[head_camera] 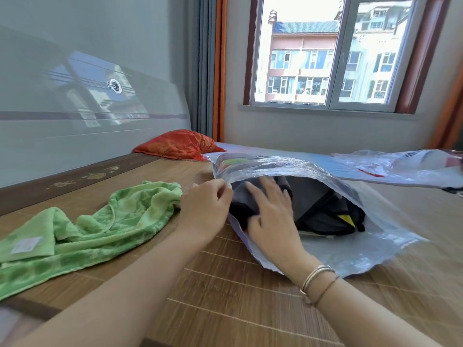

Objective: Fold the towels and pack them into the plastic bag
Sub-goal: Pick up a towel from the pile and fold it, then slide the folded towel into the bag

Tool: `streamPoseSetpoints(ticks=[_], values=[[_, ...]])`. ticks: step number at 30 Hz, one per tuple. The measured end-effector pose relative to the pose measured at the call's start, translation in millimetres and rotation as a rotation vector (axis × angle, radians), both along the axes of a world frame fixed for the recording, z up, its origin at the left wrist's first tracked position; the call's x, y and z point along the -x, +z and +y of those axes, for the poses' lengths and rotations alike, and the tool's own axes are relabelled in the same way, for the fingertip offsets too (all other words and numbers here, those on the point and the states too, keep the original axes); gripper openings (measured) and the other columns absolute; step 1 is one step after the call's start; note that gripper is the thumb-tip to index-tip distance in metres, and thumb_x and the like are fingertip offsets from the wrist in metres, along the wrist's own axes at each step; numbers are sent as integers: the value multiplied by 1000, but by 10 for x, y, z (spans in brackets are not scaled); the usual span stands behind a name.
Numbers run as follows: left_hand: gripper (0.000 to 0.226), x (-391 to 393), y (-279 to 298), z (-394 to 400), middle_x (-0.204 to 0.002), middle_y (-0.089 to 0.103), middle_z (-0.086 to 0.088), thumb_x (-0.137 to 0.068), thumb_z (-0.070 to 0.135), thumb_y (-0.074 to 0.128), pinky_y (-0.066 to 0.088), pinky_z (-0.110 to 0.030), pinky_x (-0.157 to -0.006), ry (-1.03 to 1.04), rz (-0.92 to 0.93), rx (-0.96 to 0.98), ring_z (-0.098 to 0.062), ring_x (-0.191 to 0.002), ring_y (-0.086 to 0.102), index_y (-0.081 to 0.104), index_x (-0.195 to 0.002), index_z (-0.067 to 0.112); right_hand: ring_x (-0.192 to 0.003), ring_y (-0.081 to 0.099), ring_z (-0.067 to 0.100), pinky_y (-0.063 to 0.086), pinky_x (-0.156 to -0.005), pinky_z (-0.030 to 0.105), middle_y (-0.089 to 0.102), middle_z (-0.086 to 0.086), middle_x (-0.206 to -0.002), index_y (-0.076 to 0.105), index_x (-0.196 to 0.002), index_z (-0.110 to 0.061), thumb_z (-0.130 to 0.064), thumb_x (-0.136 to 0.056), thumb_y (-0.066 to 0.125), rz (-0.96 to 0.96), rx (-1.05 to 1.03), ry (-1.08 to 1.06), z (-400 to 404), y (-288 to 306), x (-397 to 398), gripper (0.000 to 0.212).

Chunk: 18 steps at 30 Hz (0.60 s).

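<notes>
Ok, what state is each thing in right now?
plastic bag: lying on the mat, mouth held open
dark towel: folded, inside the bag
green towel: unfolded, crumpled on the mat
left hand: pinching the bag's rim
right hand: flat on the dark towel

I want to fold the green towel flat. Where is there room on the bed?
Bare bamboo mat lies in front, between the two forearms, and behind the crumpled green towel toward the red pillow. It is crowded where the left hand and right hand work at the clear plastic bag.
</notes>
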<state>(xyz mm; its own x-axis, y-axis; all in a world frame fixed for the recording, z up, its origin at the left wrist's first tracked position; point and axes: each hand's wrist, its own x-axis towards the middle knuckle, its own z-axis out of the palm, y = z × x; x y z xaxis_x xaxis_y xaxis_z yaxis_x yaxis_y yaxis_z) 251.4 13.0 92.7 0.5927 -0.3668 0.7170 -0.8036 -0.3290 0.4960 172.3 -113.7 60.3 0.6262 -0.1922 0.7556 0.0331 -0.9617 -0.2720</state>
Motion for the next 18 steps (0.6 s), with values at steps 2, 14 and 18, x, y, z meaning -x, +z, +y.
streamPoseSetpoints(ticks=[2, 14, 18], values=[[44, -9, -17, 25, -50, 41, 6, -96, 28, 47, 34, -37, -63, -18, -37, -14, -33, -68, 51, 36, -54, 22, -149, -4, 20, 5, -115, 58, 13, -6, -160, 19, -151, -33, -31, -84, 42, 245, 120, 83, 46, 10, -10, 71], [41, -194, -91, 121, -49, 34, 5, -85, 42, 39, 36, -38, -68, -224, -137, -82, -9, -64, 35, 30, -54, 17, -124, 46, 28, 31, -103, 37, 51, 11, -129, 44, -126, -13, -14, -97, 41, 663, 481, -354, -168, 136, -1287, 29], [47, -362, -141, 262, -51, 46, -8, -85, 45, 39, 41, -41, -71, -231, -93, -91, -18, -64, 43, 39, -57, 7, -134, 37, 33, 30, -108, 43, 38, 17, -147, 33, -145, -7, -26, -98, 39, 645, 493, -413, -197, 0, -1599, 51]])
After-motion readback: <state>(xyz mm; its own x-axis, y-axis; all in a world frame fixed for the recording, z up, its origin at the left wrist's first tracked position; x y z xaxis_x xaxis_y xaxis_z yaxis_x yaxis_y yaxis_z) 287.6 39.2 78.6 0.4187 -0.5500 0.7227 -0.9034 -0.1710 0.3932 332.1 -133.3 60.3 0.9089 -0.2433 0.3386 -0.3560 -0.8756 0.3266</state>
